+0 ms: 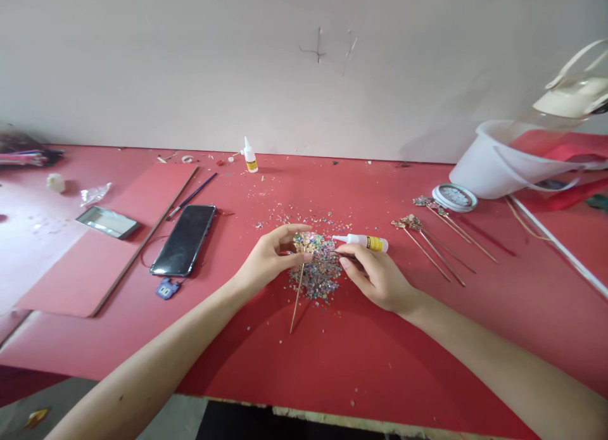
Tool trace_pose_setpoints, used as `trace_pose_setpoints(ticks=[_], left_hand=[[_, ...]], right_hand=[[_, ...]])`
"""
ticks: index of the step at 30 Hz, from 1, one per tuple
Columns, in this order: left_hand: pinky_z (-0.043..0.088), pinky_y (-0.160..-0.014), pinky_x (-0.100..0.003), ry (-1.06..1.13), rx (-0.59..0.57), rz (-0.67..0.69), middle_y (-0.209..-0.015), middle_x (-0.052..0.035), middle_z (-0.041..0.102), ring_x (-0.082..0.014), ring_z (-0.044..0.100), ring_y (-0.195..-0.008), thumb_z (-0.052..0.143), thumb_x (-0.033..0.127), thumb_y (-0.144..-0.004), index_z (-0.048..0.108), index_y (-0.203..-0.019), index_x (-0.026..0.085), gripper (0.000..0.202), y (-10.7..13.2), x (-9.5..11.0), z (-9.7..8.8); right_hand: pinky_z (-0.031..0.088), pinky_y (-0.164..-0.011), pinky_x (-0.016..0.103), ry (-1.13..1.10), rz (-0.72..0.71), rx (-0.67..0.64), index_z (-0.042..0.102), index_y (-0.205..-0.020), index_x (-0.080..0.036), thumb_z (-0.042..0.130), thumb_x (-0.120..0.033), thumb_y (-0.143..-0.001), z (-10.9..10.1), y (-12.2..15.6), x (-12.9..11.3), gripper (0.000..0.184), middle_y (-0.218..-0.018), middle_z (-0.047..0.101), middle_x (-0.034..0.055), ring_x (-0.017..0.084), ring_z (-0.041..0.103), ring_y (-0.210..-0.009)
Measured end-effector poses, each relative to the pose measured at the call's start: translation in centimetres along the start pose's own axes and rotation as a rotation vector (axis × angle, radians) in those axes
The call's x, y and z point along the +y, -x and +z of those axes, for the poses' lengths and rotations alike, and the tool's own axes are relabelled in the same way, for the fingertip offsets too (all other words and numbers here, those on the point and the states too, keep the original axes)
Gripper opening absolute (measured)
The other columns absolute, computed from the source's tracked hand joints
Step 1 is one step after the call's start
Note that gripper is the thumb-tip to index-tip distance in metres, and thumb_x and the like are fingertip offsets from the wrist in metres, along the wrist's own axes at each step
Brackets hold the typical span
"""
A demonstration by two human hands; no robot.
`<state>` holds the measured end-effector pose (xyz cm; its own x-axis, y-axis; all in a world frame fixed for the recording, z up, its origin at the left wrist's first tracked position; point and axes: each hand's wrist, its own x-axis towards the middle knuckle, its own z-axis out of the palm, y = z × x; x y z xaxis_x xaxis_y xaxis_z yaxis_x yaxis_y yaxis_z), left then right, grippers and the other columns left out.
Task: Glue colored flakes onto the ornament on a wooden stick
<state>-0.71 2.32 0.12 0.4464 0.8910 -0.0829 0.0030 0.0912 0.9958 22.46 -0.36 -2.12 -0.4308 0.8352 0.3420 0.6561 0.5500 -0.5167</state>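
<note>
**Two hands decorating a hairpin over a pile of sequins on a red table**

Seen from above, two bare forearms reach in from the bottom edge onto a red table (pixel 361 358). The left hand (pixel 266 256) pinches the ornate head of a gold hairpin (pixel 304 253) between thumb and fingertips, fingers closed on it. The pin's thin stem slants down toward the viewer. The right hand (pixel 375 275) sits just beside it, fingers closed around a thin dark tool (pixel 342 254) whose tip points at the ornament; what kind of tool it is cannot be told.

Under and between the hands lies a heap of multicoloured sequins (pixel 319 272), with loose bits scattered farther up the table. Just beyond the right hand, a small glue bottle (pixel 361 241) with a yellow label lies on its side, nozzle pointing left.

To the right, well apart from the hands, several finished hairpins (pixel 434 234) lie side by side, heads toward the wall. To the left are a dark smartphone (pixel 184 239), a blue charger plug (pixel 167 290) near it, a reddish board (pixel 114 250) and a small mirror (pixel 107 221) resting on the board.

Farther back, a round tin (pixel 455 197) sits beside a tipped white bucket (pixel 503 164). A second glue bottle (pixel 249 156) stands upright near the pale wall (pixel 237 60).
</note>
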Motion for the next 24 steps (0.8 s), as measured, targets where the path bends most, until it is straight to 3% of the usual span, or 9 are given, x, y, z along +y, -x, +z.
trace_pose_setpoints(ticks=[4, 8, 11, 16, 19, 22, 24], left_hand=[[0.046, -0.059, -0.023, -0.017, -0.040, -0.009, -0.081, -0.0001, 0.059, -0.0091, 0.052, -0.064, 0.070, 0.026, -0.075, 0.053, -0.125, 0.022, 0.053, 0.0, 0.2, -0.2], [0.051, -0.073, -0.029, 0.035, -0.093, -0.026, -0.091, -0.0027, 0.062, -0.0131, 0.057, -0.078, 0.066, 0.022, -0.077, 0.050, -0.129, 0.021, 0.054, 0.1, 0.2, -0.1], [0.049, -0.080, -0.031, 0.015, -0.077, -0.029, -0.086, -0.0019, 0.063, -0.0146, 0.060, -0.082, 0.066, 0.020, -0.077, 0.050, -0.129, 0.020, 0.054, 0.1, -0.1, 0.0], [0.047, -0.077, -0.030, -0.016, -0.039, 0.020, -0.082, -0.0011, 0.063, -0.0150, 0.059, -0.081, 0.069, 0.024, -0.075, 0.052, -0.124, 0.020, 0.052, -0.3, -0.9, -0.2], [0.046, -0.077, -0.029, -0.035, -0.021, 0.088, -0.081, -0.0005, 0.062, -0.0146, 0.058, -0.078, 0.070, 0.025, -0.074, 0.053, -0.122, 0.021, 0.051, -0.6, -1.3, -0.6], [0.046, -0.079, -0.031, -0.022, -0.026, 0.142, -0.084, -0.0015, 0.063, -0.0150, 0.059, -0.080, 0.068, 0.025, -0.076, 0.049, -0.124, 0.021, 0.052, -0.7, -1.5, -0.9], [0.046, -0.077, -0.031, -0.032, -0.040, 0.161, -0.082, -0.0019, 0.062, -0.0154, 0.059, -0.078, 0.068, 0.025, -0.076, 0.051, -0.122, 0.019, 0.049, -0.8, -1.5, -1.0]], right_hand=[[0.049, -0.057, 0.023, -0.075, 0.032, 0.013, 0.052, -0.110, -0.018, 0.043, -0.030, -0.091, 0.0, 0.1, -0.1, 0.024, -0.089, 0.067, 0.0053, 0.011, 0.062, -0.064], [0.051, -0.056, 0.021, -0.122, 0.080, 0.024, 0.053, -0.109, -0.018, 0.048, -0.031, -0.089, 0.1, 0.2, -0.2, 0.025, -0.087, 0.067, 0.0053, 0.010, 0.063, -0.064], [0.051, -0.057, 0.020, -0.116, 0.071, 0.076, 0.057, -0.104, -0.020, 0.049, -0.029, -0.089, 0.3, 0.1, -0.4, 0.020, -0.081, 0.067, 0.0027, 0.010, 0.062, -0.062], [0.047, -0.053, 0.019, -0.176, 0.122, 0.137, 0.060, -0.098, -0.021, 0.047, -0.032, -0.090, 1.1, -0.8, -1.5, 0.019, -0.074, 0.066, 0.0006, 0.008, 0.058, -0.057], [0.045, -0.053, 0.020, -0.183, 0.144, 0.108, 0.060, -0.096, -0.021, 0.047, -0.036, -0.090, 1.6, -1.3, -2.1, 0.021, -0.067, 0.062, -0.0009, 0.009, 0.055, -0.054], [0.047, -0.059, 0.021, -0.189, 0.194, 0.190, 0.060, -0.097, -0.021, 0.047, -0.039, -0.089, 1.9, -1.8, -2.3, 0.023, -0.076, 0.066, 0.0017, 0.012, 0.060, -0.065], [0.045, -0.058, 0.022, -0.169, 0.200, 0.222, 0.060, -0.098, -0.021, 0.046, -0.041, -0.089, 2.1, -2.2, -2.2, 0.026, -0.072, 0.064, 0.0015, 0.012, 0.059, -0.062]])
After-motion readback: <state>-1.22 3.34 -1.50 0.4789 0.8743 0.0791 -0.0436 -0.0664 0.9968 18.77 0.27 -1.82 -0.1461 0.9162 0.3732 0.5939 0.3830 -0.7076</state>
